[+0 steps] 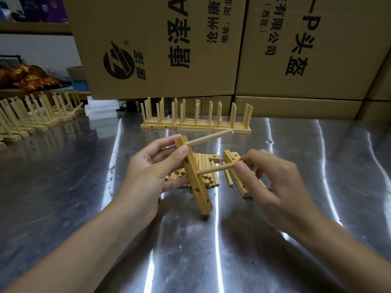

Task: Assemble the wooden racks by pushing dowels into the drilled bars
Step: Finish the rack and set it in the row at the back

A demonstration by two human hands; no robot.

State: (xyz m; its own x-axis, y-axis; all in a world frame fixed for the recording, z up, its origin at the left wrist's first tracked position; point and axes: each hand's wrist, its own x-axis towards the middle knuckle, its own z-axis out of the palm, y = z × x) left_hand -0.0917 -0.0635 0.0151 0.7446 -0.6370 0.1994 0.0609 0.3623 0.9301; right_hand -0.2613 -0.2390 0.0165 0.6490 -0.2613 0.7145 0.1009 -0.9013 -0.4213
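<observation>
Leaning near-upright, drilled bar (197, 182); pinched dowel (215, 169) pointing right

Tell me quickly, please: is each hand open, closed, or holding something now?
The left hand grips the drilled bar.
The right hand pinches a dowel, its tip at the bar.

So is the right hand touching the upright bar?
Apart. Head view: the right hand pinches a dowel; bare dowel spans the gap from its fingers to the upright bar.
</observation>
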